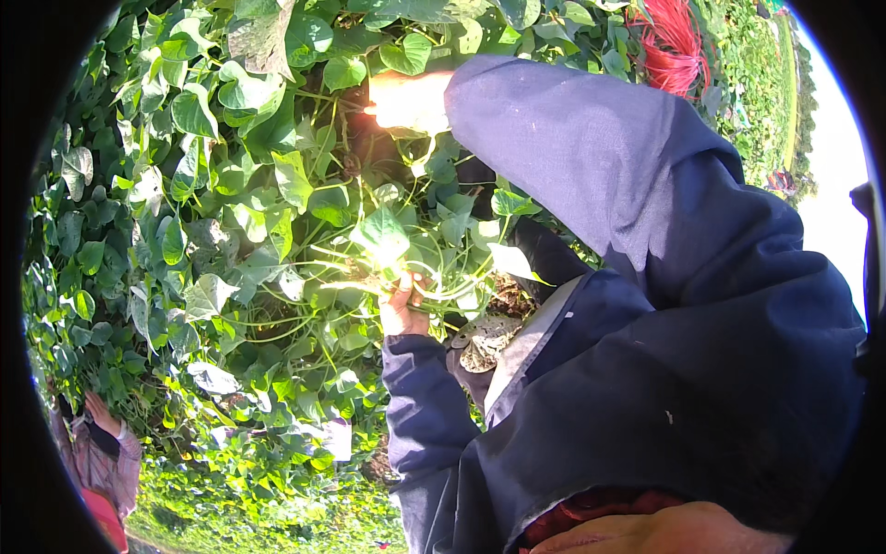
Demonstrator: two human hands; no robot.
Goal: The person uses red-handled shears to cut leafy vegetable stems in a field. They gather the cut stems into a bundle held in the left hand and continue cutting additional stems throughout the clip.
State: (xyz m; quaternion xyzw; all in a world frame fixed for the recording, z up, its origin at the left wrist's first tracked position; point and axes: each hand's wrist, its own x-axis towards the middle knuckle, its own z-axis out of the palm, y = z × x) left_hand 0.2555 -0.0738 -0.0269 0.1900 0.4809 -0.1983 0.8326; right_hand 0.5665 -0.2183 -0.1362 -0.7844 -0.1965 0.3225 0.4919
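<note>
My left hand (403,309), coming from a dark blue sleeve, is closed around a bunch of green vine stems (443,294). Cut-looking pale stem ends (349,284) stick out on the far side, and a brightly lit leaf (384,239) rises above the fingers. My right hand (408,104) reaches among heart-shaped leaves, like those of sweet potato vines (201,111). Strong sunlight washes it out, and its fingertips are lost in glare and foliage, so its grip cannot be made out. Thin stems (346,138) run close beside it.
Dense vines surround both hands. A bundle of red plastic strands (671,52) lies at the upper right. At the lower left, another person's hand (102,413) and plaid sleeve (128,464) show. A dry, spotted leaf (488,343) lies against my clothing, near some brown soil (511,294).
</note>
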